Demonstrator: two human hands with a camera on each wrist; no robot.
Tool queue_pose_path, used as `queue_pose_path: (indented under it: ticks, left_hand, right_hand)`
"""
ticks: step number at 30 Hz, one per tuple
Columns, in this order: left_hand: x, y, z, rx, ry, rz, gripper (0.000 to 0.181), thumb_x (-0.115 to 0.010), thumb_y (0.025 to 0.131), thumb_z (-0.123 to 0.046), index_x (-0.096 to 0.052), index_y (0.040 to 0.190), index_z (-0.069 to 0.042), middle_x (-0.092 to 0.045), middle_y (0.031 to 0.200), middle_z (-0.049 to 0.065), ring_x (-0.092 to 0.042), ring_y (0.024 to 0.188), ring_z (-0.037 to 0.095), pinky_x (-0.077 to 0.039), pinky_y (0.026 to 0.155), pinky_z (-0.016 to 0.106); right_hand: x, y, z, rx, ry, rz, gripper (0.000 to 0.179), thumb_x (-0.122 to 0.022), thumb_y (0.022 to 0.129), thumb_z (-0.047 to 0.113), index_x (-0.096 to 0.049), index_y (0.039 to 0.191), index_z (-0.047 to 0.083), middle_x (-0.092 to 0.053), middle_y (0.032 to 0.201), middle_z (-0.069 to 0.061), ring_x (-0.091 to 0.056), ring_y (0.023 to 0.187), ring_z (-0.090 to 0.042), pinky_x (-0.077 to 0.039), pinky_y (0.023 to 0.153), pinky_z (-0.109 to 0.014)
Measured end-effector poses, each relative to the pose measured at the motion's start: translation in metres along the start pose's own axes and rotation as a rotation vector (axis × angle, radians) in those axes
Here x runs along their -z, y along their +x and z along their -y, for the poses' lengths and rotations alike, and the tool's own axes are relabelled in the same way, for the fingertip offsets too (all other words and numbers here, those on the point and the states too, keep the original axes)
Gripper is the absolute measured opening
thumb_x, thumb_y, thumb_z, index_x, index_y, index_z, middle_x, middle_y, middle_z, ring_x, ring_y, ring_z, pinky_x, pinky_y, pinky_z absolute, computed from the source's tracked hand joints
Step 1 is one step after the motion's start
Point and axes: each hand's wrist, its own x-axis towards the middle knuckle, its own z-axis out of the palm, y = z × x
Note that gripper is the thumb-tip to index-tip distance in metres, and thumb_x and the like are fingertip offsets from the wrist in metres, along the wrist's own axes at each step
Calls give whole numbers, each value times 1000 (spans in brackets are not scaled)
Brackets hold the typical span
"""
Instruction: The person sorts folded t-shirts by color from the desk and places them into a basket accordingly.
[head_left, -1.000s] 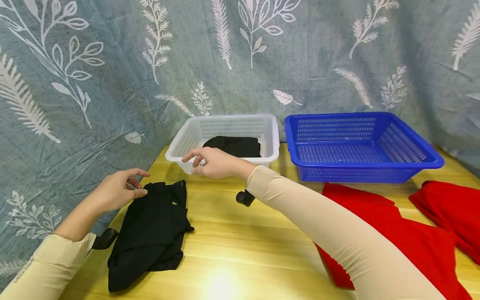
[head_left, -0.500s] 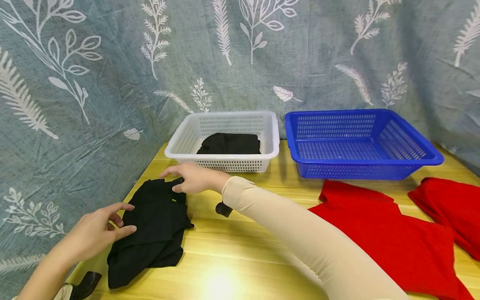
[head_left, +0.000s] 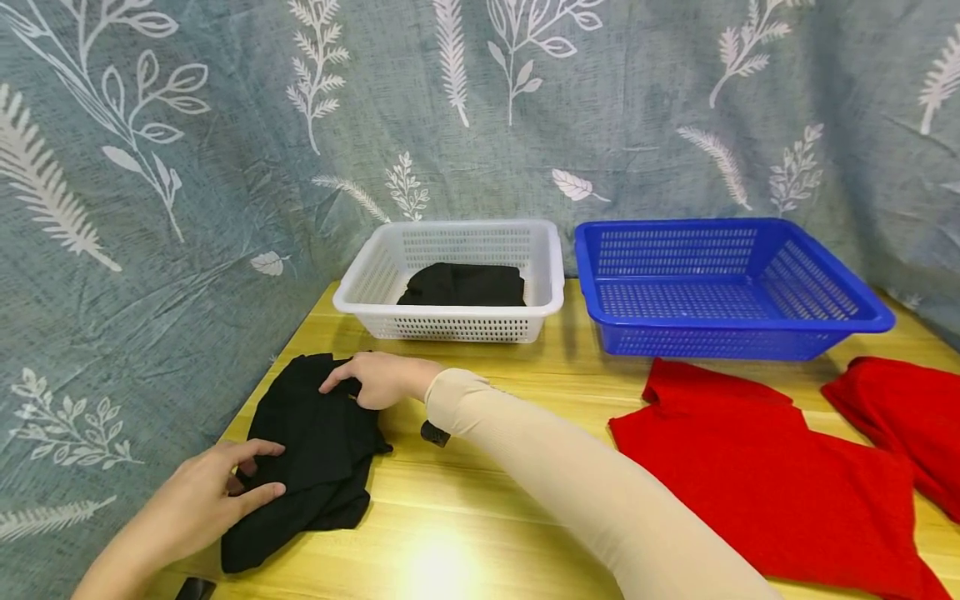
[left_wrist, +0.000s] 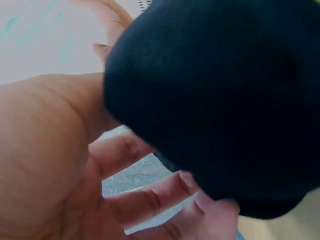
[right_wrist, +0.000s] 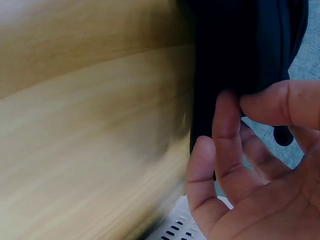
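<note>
A pale wooden table (head_left: 450, 492) with a glossy, yellowish grain fills the lower scene, a bright glare near its front; a grey-blue curtain (head_left: 630, 125) printed with white leaves and fronds hangs behind it and along its left side. There are two baskets at the back, a white basket (head_left: 450, 311) to the left and a blue basket (head_left: 712, 340) to the right; two black cloths, the far black cloth (head_left: 468, 285) inside the white basket and the near black cloth (head_left: 307, 425) on the table by its left edge; two red cloths, the broad red cloth (head_left: 757, 483) in front of the blue basket and the right-hand red cloth (head_left: 896, 408) beside it, running out of view; two hands, both at the near black cloth.

The left hand (head_left: 198, 492) is at the cloth's lower left side, thumb and fingers apart; the right hand (head_left: 378, 379) is at its upper right corner, fingers bent and thumb close to them, though I cannot tell whether fabric is pinched between.

A narrow gap separates the basket rims; a thin strip of wood shows between the white basket and the near black cloth; a broad stretch of bare wood runs from that cloth to the broad red cloth, crossed by the right arm's cream sleeve (head_left: 570, 487); on the left, the curtain borders the table edge closely.
</note>
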Motion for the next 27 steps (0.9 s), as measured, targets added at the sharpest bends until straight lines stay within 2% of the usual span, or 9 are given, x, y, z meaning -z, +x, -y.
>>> queue_pose_path:
  ticks: [1,4,10,16,19,21,24,27]
  left_hand:
    - [-1,1,-1,-1,2,1,50,-81,97,-35,-69,137,-9,-67,105,4,-56,78,11,-47,66,33]
    - [-2,2,-2,4,7,-5,49,-82,96,-34,-70,137,-9,-68,105,5,-57,78,11,-48,67,34]
    - [-5,3,-3,-9,-6,-21,47,-84,94,-33,-72,135,-12,-69,105,5,-59,78,11,-49,68,34]
    - [-8,4,-4,-7,-6,-10,46,-86,92,-33,-72,133,-14,-67,102,3,-57,77,11,-47,68,34]
    - [-7,6,-5,-12,0,-2,46,-87,91,-31,-72,131,-15,-67,101,3,-57,78,12,-47,67,36]
    - [-6,8,-7,-18,3,1,46,-88,90,-30,-73,130,-16,-67,102,4,-58,79,12,-48,68,37]
    - [-5,11,-8,-33,-9,7,45,-90,88,-29,-74,129,-18,-66,101,2,-56,79,13,-47,70,36]
    - [-4,15,-7,-72,-20,20,44,-90,87,-30,-74,127,-21,-62,99,0,-51,77,11,-43,69,32]
  right_hand:
    - [0,0,0,-5,8,8,60,-47,105,-4,-61,154,26,-52,164,-6,-52,121,-15,-37,91,-20]
    - [-1,-1,1,-18,11,20,60,-47,105,-5,-61,154,26,-54,162,-6,-51,115,-14,-37,90,-20]
    - [-3,-2,3,-47,-16,37,59,-47,106,-4,-60,154,26,-52,165,-5,-52,120,-16,-38,90,-20]
    - [-5,-5,1,-77,-40,58,62,-48,103,-7,-60,154,27,-53,164,-5,-51,96,-16,-38,73,-20]
    - [-5,-8,-1,-78,-44,72,64,-51,101,-9,-61,154,26,-57,159,-6,-54,84,-13,-42,71,-18]
    - [-5,-11,-2,-89,-42,81,65,-53,100,-10,-61,153,26,-57,158,-6,-55,81,-13,-46,72,-17]
    - [-6,-17,-1,-126,-80,87,65,-57,100,-9,-61,152,29,-61,154,-5,-58,85,-12,-49,78,-18]
    - [-6,-25,3,-167,-173,94,67,-62,99,-7,-61,152,33,-61,154,-3,-58,102,-11,-48,83,-21]
